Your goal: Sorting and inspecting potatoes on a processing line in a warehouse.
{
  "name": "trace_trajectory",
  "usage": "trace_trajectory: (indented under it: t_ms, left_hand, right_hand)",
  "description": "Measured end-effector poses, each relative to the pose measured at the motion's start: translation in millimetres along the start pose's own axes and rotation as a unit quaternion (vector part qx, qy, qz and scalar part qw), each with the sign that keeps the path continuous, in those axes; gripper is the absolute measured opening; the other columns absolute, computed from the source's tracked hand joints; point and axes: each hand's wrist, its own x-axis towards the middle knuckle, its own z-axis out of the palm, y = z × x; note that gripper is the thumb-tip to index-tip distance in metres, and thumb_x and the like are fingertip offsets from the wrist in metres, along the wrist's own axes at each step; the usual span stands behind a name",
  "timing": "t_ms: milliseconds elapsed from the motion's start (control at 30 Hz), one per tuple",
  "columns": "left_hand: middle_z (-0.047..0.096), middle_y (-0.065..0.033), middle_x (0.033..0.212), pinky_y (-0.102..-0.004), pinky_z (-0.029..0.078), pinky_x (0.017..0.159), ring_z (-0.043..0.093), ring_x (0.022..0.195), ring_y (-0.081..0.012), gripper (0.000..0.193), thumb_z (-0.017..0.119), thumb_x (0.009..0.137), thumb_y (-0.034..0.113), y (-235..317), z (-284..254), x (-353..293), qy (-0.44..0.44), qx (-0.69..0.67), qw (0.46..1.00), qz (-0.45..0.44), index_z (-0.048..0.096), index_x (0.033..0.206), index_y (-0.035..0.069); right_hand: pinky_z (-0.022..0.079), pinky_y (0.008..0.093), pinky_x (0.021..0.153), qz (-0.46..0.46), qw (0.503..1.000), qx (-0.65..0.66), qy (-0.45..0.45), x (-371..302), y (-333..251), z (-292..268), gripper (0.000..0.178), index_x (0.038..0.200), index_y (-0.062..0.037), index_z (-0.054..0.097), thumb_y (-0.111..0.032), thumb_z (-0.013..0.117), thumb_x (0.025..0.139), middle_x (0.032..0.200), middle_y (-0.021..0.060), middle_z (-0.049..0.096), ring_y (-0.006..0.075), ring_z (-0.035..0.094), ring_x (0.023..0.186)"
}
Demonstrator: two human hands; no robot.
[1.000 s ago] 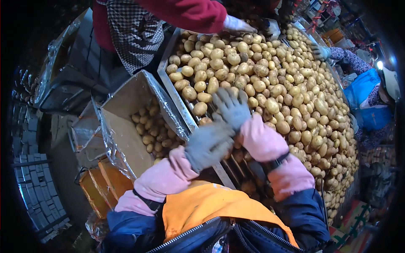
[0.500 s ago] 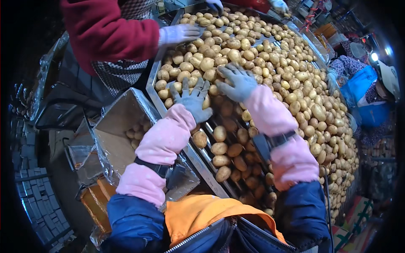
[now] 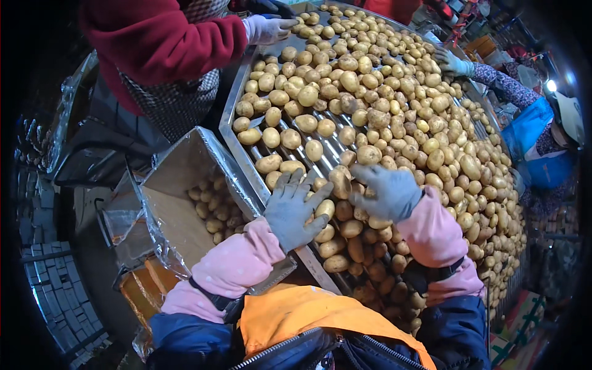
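Observation:
My left hand (image 3: 295, 209), in a grey glove, lies with fingers spread over potatoes (image 3: 324, 208) at the near left side of the metal table. Its palm is close to the table's metal rim (image 3: 256, 180). Just to the right, my right hand (image 3: 388, 192), gloved the same way, has its fingers apart and slightly bent. Its fingertips reach a brownish potato (image 3: 340, 182) between the two hands; no grip around it shows. More potatoes bunch below both hands. Beyond them, bare metal rollers (image 3: 296, 154) show between scattered potatoes.
An open cardboard box (image 3: 179, 216) lined with clear plastic, with potatoes inside, stands left of the table. A co-worker in a red sleeve (image 3: 166, 58) works at the upper left. Another co-worker's gloved hand (image 3: 453, 63) reaches in from the right. A potato heap (image 3: 456, 166) covers the table's right side.
Both my hands have moved back toward me, and potatoes have shifted nearer, baring rollers behind. The red-sleeved co-worker's hand moved up and right. The right-hand co-worker's hand now reaches farther up the table.

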Motion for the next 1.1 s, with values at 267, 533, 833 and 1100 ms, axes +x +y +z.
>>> trace_trajectory:
  t_ms: [267,533,833,1100]
  left_hand:
    - [0.049,-0.0237,0.139,-0.0567,0.022,0.117,0.039,0.136,-0.0413,0.068,0.061,0.081,0.049,0.1,0.3,0.8,-0.002,-0.011,1.000,0.016,0.055,0.138,0.012]
    - [0.055,-0.0201,0.133,-0.0569,0.025,0.116,0.046,0.130,-0.0405,0.074,0.068,0.077,0.051,0.1,4.4,-1.8,0.019,-0.019,1.000,-0.004,0.055,0.140,0.014]
    - [0.037,-0.0168,0.154,-0.0563,0.011,0.121,0.026,0.145,-0.0411,0.075,0.059,0.085,0.052,17.1,-4.2,-6.9,-0.035,0.016,0.999,0.008,0.043,0.149,0.016]
    - [0.024,-0.0128,0.163,-0.0649,0.000,0.117,0.017,0.149,-0.0437,0.074,0.055,0.084,0.068,-46.3,-13.4,33.9,-0.155,0.077,0.985,-0.024,0.052,0.144,0.025]
  right_hand:
    - [0.054,0.0451,0.088,0.035,0.983,-0.120,0.131,200.7,-7.9,-21.1,0.050,0.133,-0.0254,0.054,-0.024,0.068,0.085,0.131,0.0145,0.054,0.0376,0.064,0.108]
    - [0.048,0.0366,0.099,0.002,0.853,0.516,0.072,136.3,-51.3,-28.2,0.067,0.145,-0.0051,0.043,-0.039,0.067,0.093,0.136,0.0167,0.056,0.0268,0.060,0.116]
    - [0.040,0.0489,0.106,-0.036,0.991,0.087,0.091,-29.9,-14.3,17.2,0.083,0.147,0.0013,0.037,-0.050,0.063,0.088,0.143,0.0270,0.047,0.0420,0.051,0.127]
    - [0.011,0.0602,0.119,-0.050,0.987,-0.035,0.150,22.0,-48.7,101.6,0.086,0.148,0.0022,0.038,-0.062,0.046,0.091,0.150,0.0229,0.043,0.0423,0.028,0.146]
